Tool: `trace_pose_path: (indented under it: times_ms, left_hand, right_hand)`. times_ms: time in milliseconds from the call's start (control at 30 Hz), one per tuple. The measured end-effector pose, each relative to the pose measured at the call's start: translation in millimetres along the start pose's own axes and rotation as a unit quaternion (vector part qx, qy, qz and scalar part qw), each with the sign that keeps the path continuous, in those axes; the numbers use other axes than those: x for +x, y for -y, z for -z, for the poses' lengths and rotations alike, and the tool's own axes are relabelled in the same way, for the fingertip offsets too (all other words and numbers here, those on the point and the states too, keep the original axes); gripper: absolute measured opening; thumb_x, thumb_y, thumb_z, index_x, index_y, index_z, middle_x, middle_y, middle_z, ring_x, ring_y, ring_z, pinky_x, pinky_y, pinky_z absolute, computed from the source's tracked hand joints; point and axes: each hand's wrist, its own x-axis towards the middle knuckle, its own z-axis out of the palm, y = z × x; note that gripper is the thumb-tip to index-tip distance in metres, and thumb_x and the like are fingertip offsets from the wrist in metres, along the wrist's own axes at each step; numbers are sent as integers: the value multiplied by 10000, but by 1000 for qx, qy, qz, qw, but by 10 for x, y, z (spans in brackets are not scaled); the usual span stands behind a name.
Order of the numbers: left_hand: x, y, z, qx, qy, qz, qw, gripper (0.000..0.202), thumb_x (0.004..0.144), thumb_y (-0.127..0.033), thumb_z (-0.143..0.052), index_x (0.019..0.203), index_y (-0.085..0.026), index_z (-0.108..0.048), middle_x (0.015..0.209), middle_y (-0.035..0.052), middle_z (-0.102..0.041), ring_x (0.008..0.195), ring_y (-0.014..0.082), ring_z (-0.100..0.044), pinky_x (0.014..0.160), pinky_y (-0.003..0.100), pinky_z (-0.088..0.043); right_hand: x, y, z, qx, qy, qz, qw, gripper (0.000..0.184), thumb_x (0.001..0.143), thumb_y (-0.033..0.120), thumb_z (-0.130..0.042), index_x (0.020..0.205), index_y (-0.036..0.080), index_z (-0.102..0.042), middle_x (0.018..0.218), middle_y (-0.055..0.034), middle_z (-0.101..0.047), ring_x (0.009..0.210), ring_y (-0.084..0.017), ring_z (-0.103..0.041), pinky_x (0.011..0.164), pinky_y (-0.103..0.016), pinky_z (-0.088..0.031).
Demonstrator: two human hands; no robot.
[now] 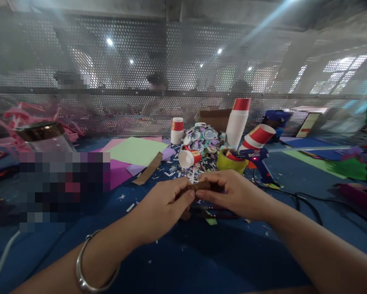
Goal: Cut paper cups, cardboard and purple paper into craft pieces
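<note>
My left hand and my right hand meet above the blue table, each pinching an end of a small brown cardboard piece. Both hands have fingers closed on it. A silver bangle circles my left wrist. A dark tool, perhaps scissors, lies on the table just under the hands, partly hidden. A blue glue gun with a red light stands just beyond my right hand.
Red-and-white paper cups stand and lie at the back, beside a pile of round paper cut-outs, a yellow-green tape roll and paper scraps. Coloured paper sheets and a cardboard strip lie left. A black cable runs right. Perforated screen behind.
</note>
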Motion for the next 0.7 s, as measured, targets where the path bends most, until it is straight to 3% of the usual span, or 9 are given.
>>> trace_pose_path:
  times_ms: [300, 467, 600, 700]
  left_hand:
    - [19, -76, 64, -62, 103, -18, 993, 254, 876, -257, -470, 636, -191, -521, 577, -32, -453, 510, 102, -389, 470, 222, -299]
    - [2, -115, 146, 48, 171, 8, 984, 192, 782, -184, -476, 595, -189, -517, 553, -47, -424, 508, 103, -361, 488, 235, -287]
    - [17, -106, 256, 126, 139, 14, 982, 208, 771, -217, -482, 569, -184, -522, 578, -35, -517, 547, 110, -458, 509, 232, -316]
    - [52, -54, 391, 112, 38, 16, 993, 277, 785, -244, -464, 513, -189, -457, 494, -52, -407, 458, 89, -343, 458, 235, -261]
  right_hand:
    - [-104, 114, -4, 143, 78, 54, 985, 406, 910, 468, -561, 639, 201, -420, 622, 52, -362, 573, -104, -319, 523, -247, -269]
    - [-78, 134, -72, 106, 119, 69, 985, 303, 920, 329, -556, 666, 181, -484, 646, 43, -418, 600, -97, -373, 545, -234, -301]
    - [-30, 27, -39, 94, 103, 67, 988, 287, 890, 333, -593, 668, 168, -516, 622, 47, -428, 578, -91, -384, 526, -226, -300]
    - [-15, -86, 60, 75, 18, 61, 995, 289, 907, 339, -566, 674, 168, -548, 604, 47, -451, 546, -86, -400, 521, -225, -316]
